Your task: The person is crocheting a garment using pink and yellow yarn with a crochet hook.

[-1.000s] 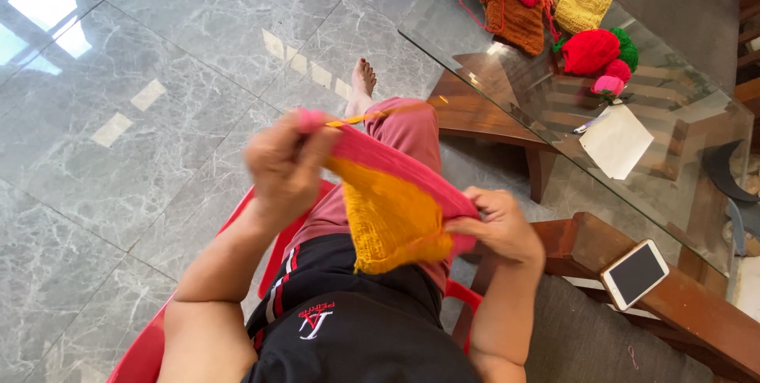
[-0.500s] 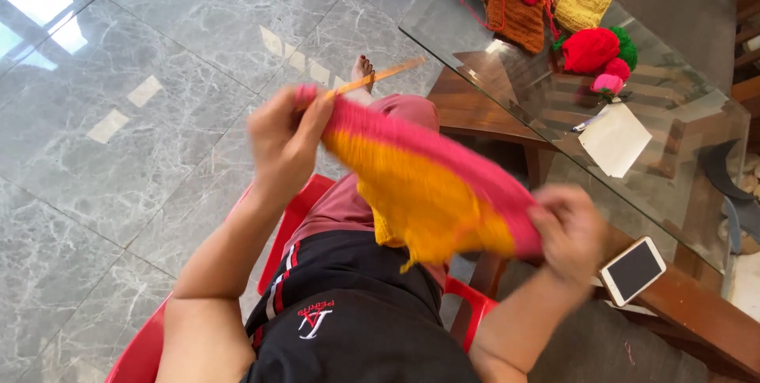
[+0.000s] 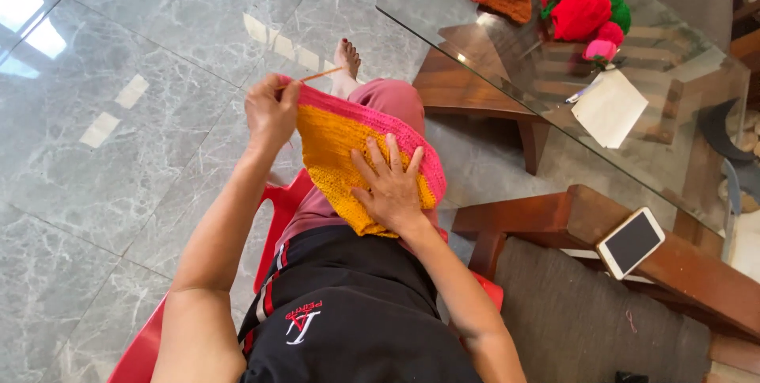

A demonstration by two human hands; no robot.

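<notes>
1. The crochet piece [image 3: 340, 149] is orange with a pink edge. It lies on the person's lap, over the knee in pink trousers.
2. Half a second ago it was stretched wide and slanted between two hands that were far apart. Now it is bunched up smaller and sits flat on the leg.
3. The left hand [image 3: 271, 110] is closed tight on the top left corner of the pink edge. It also pinches a thin orange crochet hook [image 3: 322, 75], which pokes out toward the bare foot [image 3: 346, 60].
4. Before, the hook pointed up higher. Now it lies lower, close to the foot.
5. The right hand [image 3: 390, 189] is open, with the fingers spread out. It presses flat on the orange part. It does not grip. Before, it was out to the right, pulling on the far end.
6. So the two hands are much nearer each other than they were.
7. The person sits on a red plastic chair [image 3: 279, 213] on a grey shiny floor [image 3: 119, 50].
8. To the right is a glass table [image 3: 491, 42]. On it are balls of yarn [image 3: 582, 15], other knitted things and a white paper [image 3: 609, 107].
9. A phone [image 3: 631, 242] lies on the wooden arm of a seat [image 3: 554, 217], well apart from the hands.
</notes>
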